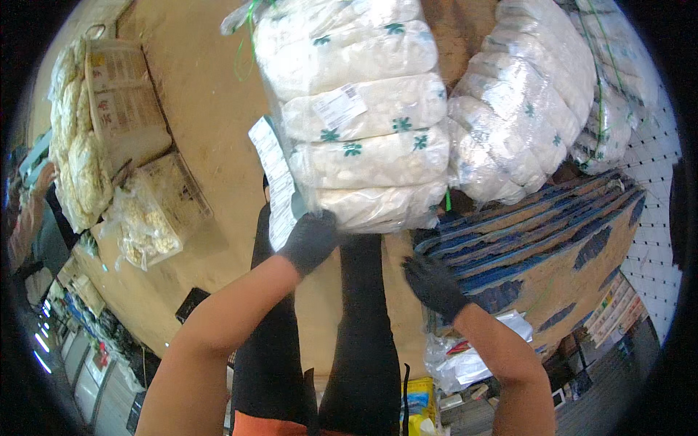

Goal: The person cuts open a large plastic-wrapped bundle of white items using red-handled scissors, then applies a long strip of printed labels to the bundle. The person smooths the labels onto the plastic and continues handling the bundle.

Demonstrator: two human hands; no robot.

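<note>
A large plastic-wrapped bale of white packages with green leaf-like prints stands upright in front of my legs. At its lower left corner my left hand, in a dark glove, is closed on the wrap, its fingertips partly hidden. Beside that hand a long white printed sheet hangs along the bale's left side. My right hand, also gloved, is apart from the bale, below its lower right corner. Its fingers are spread and nothing shows in them. A white label sits on the bale's front.
More wrapped bales lean at the right, next to a blue-striped worn board. On the left are a crate, bags of pale pieces and part of another person's arm. A silvery plastic bag lies below my right hand.
</note>
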